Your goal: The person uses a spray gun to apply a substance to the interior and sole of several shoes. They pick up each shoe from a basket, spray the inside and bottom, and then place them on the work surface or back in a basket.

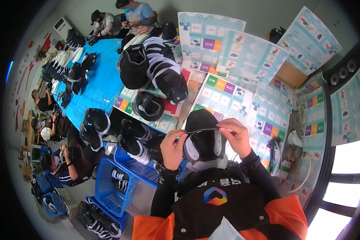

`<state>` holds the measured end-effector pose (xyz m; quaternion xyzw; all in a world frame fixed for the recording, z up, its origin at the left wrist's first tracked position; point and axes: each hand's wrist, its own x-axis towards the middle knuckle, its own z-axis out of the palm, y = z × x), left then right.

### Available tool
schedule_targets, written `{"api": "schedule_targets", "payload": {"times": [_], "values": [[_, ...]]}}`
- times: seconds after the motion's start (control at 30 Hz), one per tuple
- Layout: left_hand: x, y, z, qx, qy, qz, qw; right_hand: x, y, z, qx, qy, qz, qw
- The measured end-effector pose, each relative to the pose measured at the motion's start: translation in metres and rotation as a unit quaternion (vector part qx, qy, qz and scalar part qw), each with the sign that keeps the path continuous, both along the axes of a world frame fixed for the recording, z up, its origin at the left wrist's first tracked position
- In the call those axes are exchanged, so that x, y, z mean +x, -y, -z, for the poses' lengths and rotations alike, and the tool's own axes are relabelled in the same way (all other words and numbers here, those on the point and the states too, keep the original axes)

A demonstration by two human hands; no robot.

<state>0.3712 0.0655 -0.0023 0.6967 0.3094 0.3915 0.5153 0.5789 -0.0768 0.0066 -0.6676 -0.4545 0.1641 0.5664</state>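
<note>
A black cap (204,120) with a pale grey and white lower part is in front of my chest, its opening toward me. My left hand (173,150) pinches the left end of a thin dark band along the cap's edge. On the other side my right hand (236,137) pinches the same band between thumb and fingers. The band is stretched nearly straight between both hands. Just beyond my left hand, a dark round cap (149,105) lies on the worktable, and several black-and-white caps (134,146) are stacked near its edge.
Printed sheets (224,94) cover the table. Nested caps (160,60) lie farther back. Blue baskets (104,180) stand at the lower left, some with caps inside. A blue-covered table (104,72) extends left, with several people around it. A black hand tool (273,154) lies at right.
</note>
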Motion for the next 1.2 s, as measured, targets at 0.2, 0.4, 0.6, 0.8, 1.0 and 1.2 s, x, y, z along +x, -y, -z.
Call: {"api": "schedule_targets", "payload": {"times": [0.2, 0.4, 0.6, 0.8, 1.0, 1.2], "values": [[0.013, 0.01, -0.004, 0.1, -0.092, -0.064, 0.989, -0.013, -0.004, -0.003, -0.038, 0.073, 0.135, 0.987], [0.007, -0.021, -0.003, -0.036, -0.122, 0.096, 0.987, 0.005, -0.004, -0.007, -0.143, -0.009, 0.083, 0.986], [0.015, -0.03, 0.014, -0.303, 0.003, 0.178, 0.936, 0.016, 0.003, -0.017, -0.184, -0.139, -0.021, 0.973], [0.042, -0.04, 0.016, -0.202, -0.047, 0.275, 0.939, -0.017, 0.019, -0.068, -0.079, 0.169, 0.011, 0.982], [0.092, -0.033, 0.0, -0.325, -0.023, 0.441, 0.836, 0.007, 0.052, -0.035, -0.145, 0.382, 0.125, 0.904], [0.113, -0.034, 0.133, -0.51, -0.012, 0.419, 0.751, 0.035, 0.107, 0.007, -0.115, 0.074, 0.267, 0.954]]}}
